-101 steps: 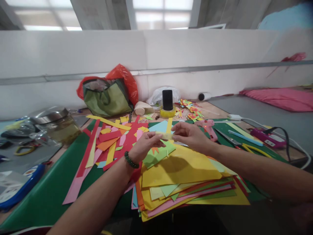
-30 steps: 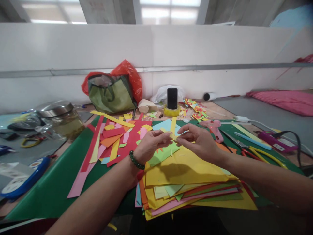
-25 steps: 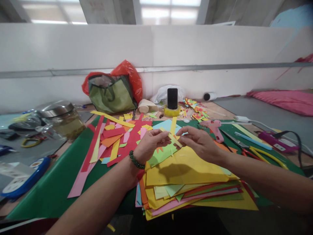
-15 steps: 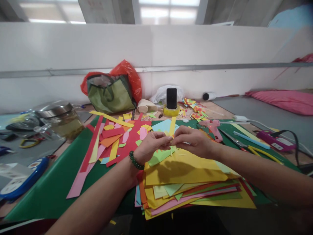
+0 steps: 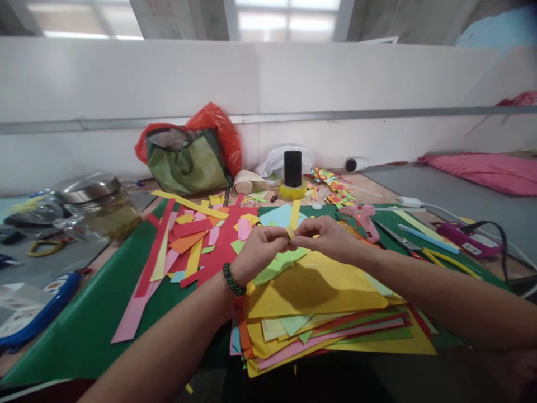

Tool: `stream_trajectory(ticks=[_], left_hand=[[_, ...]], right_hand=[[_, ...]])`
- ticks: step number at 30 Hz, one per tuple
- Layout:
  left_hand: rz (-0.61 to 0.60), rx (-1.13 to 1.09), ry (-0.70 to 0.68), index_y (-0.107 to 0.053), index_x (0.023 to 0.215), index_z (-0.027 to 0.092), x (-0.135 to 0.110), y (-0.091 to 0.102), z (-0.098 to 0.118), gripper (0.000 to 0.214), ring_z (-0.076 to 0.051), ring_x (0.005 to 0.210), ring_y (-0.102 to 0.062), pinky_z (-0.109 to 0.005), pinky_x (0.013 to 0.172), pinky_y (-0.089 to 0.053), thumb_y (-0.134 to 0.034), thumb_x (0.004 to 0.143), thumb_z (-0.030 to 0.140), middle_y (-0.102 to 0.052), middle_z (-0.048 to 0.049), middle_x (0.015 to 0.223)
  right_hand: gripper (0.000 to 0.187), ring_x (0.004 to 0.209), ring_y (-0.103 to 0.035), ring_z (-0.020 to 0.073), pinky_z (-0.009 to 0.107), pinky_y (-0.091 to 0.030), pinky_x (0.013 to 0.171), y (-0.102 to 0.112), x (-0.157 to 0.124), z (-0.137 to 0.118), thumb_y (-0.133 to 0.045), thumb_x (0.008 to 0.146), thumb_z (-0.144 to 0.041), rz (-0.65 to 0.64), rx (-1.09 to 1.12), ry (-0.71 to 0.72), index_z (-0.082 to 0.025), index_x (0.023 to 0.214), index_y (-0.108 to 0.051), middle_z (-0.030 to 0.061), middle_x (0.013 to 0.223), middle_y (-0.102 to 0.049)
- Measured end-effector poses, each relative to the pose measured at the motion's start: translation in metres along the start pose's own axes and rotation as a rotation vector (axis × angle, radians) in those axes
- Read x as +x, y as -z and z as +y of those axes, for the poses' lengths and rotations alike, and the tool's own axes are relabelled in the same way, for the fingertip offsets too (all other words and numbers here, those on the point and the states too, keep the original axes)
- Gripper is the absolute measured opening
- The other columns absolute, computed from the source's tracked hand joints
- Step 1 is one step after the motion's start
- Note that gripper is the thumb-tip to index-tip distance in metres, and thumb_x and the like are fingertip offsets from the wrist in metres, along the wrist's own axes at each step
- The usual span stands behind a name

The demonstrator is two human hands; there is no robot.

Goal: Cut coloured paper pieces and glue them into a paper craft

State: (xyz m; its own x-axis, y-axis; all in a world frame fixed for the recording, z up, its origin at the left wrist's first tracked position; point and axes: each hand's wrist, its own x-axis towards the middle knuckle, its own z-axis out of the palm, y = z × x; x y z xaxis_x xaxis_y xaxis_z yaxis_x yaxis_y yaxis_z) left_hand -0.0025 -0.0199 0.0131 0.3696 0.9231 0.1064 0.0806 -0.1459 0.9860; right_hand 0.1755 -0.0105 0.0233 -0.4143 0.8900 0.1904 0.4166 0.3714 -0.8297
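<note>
Between my fingertips is a narrow yellow paper strip point(image 5: 295, 210), its far part standing up away from me and its near end folded or curled at the fingers. My left hand point(image 5: 259, 246), with a dark green bead bracelet point(image 5: 233, 280) at the wrist, pinches this near end from the left. From the right, my right hand point(image 5: 327, 238) pinches at the same spot, the fingertips of both hands meeting. Below them lie a light green paper piece point(image 5: 279, 267) and a thick stack of coloured paper point(image 5: 319, 288) with a yellow sheet on top.
Coloured scraps lie on red paper point(image 5: 222, 246) at the left. To the right are a pink glue gun point(image 5: 364, 219), scissors point(image 5: 419, 249) and a purple device point(image 5: 470, 239). Behind stand a phone point(image 5: 292, 168) by a tape roll point(image 5: 292, 192), paper flowers point(image 5: 339, 193) and a green bag point(image 5: 187, 162).
My right fingers have shifted slightly and closed in on the strip's near end, where a folded yellow bit now shows between the fingertips. The whole view has drifted slightly.
</note>
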Motion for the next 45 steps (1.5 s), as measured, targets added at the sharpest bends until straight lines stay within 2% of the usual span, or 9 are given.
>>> stream_trajectory(ticks=[5, 11, 18, 22, 30, 38, 45], left_hand=[[0.037, -0.081, 0.045, -0.073, 0.070, 0.015, -0.002, -0.002, 0.002, 0.024, -0.018, 0.071, -0.066, -0.026, 0.067, -0.049, -0.067, 0.068, 0.037, -0.072, -0.0066, 0.069], [0.131, -0.077, 0.046, -0.073, 0.065, 0.016, 0.002, -0.002, -0.004, 0.030, -0.015, 0.065, -0.062, -0.024, 0.061, -0.048, -0.073, 0.066, 0.046, -0.070, -0.0055, 0.066], [0.197, -0.169, 0.047, -0.071, 0.064, 0.016, 0.000, -0.003, 0.003, 0.030, -0.010, 0.062, -0.053, -0.020, 0.059, -0.046, -0.075, 0.063, 0.045, -0.061, -0.0004, 0.063], [0.208, -0.224, 0.049, -0.070, 0.064, 0.016, 0.001, -0.003, 0.001, 0.028, -0.010, 0.063, -0.055, -0.021, 0.060, -0.047, -0.076, 0.061, 0.043, -0.062, -0.0001, 0.063], [0.239, -0.176, -0.047, -0.069, 0.067, 0.016, 0.004, 0.001, -0.004, 0.026, -0.013, 0.059, -0.062, -0.024, 0.061, -0.049, -0.079, 0.061, 0.040, -0.066, -0.0013, 0.059], [0.231, -0.115, -0.016, -0.070, 0.066, 0.016, 0.001, 0.000, 0.000, 0.027, -0.016, 0.061, -0.068, -0.025, 0.061, -0.051, -0.077, 0.064, 0.042, -0.069, -0.0029, 0.063], [0.227, -0.192, 0.041, -0.068, 0.064, 0.016, 0.001, 0.001, 0.002, 0.031, -0.014, 0.061, -0.065, -0.024, 0.060, -0.048, -0.077, 0.063, 0.045, -0.068, -0.0028, 0.065]], right_hand=[[0.033, 0.053, -0.041, 0.0102, 0.025, -0.031, 0.049, -0.002, 0.000, -0.003, -0.063, 0.068, -0.048, 0.034, 0.020, -0.071, -0.016, 0.058, -0.059, -0.0007, 0.055, -0.052], [0.032, 0.056, -0.045, 0.0111, 0.027, -0.034, 0.053, -0.008, 0.000, -0.002, -0.065, 0.068, -0.047, 0.087, 0.042, -0.026, -0.017, 0.058, -0.059, -0.0002, 0.058, -0.055], [0.036, 0.058, -0.051, 0.0097, 0.026, -0.041, 0.057, -0.016, 0.001, 0.005, -0.079, 0.057, -0.042, 0.149, 0.394, -0.079, -0.019, 0.068, -0.052, -0.0039, 0.063, -0.057], [0.034, 0.056, -0.053, 0.0091, 0.025, -0.041, 0.056, -0.018, 0.001, 0.007, -0.079, 0.058, -0.036, 0.150, 0.460, -0.076, -0.019, 0.067, -0.052, -0.0053, 0.059, -0.057], [0.029, 0.057, -0.059, 0.0109, 0.026, -0.044, 0.057, -0.018, 0.000, 0.006, -0.077, 0.061, -0.033, 0.134, 0.434, -0.069, -0.019, 0.067, -0.052, -0.0048, 0.057, -0.060], [0.038, 0.057, -0.061, 0.0121, 0.027, -0.047, 0.057, -0.018, -0.002, 0.009, -0.080, 0.059, -0.041, 0.153, 0.394, -0.039, -0.019, 0.069, -0.051, -0.0042, 0.059, -0.061], [0.039, 0.058, -0.054, 0.0106, 0.026, -0.046, 0.055, -0.019, -0.004, 0.006, -0.076, 0.065, -0.047, 0.203, 0.299, 0.047, -0.020, 0.069, -0.049, -0.0037, 0.062, -0.056]])
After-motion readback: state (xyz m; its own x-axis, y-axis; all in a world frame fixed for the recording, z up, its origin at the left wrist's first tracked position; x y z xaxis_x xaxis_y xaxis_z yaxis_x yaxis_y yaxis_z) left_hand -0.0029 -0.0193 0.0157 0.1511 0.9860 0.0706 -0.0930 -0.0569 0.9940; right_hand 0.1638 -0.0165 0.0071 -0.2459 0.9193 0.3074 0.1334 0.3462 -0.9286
